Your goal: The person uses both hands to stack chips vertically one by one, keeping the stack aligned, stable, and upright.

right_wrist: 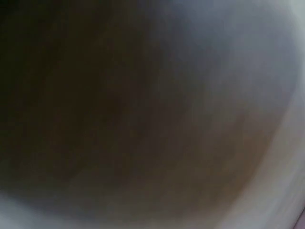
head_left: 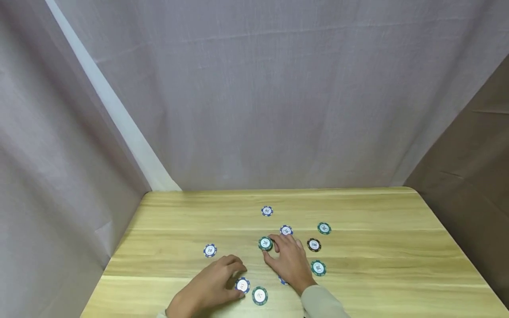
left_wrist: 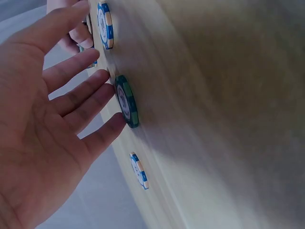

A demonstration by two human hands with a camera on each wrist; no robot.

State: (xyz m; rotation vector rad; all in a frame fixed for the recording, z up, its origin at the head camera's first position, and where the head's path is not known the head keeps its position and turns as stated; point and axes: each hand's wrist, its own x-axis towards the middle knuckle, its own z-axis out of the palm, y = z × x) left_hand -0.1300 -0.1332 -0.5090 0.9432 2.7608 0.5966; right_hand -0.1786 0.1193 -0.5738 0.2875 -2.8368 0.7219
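Thumb and index finger of my right hand [head_left: 290,263] pinch the rim of a green 20 chip [head_left: 265,243] mid-table. My left hand [head_left: 212,285] hovers low with fingers apart, its thumb tip beside a blue chip [head_left: 242,285]; whether they touch I cannot tell. Just right of that lies another green chip [head_left: 260,296]. In the left wrist view, the left hand [left_wrist: 52,109] has extended, spread fingers, with a green chip [left_wrist: 127,101] and blue chips [left_wrist: 106,26] beyond the fingertips. The right wrist view is dark and blurred, showing no chip or fingers clearly.
On the wooden table [head_left: 179,221], blue chips lie at the left [head_left: 210,250], at the back [head_left: 267,211] and behind the right hand [head_left: 286,230]. To the right are a black 100 chip [head_left: 314,244] and green chips [head_left: 324,228]. Another blue chip is partly under the right wrist. Curtains surround the table.
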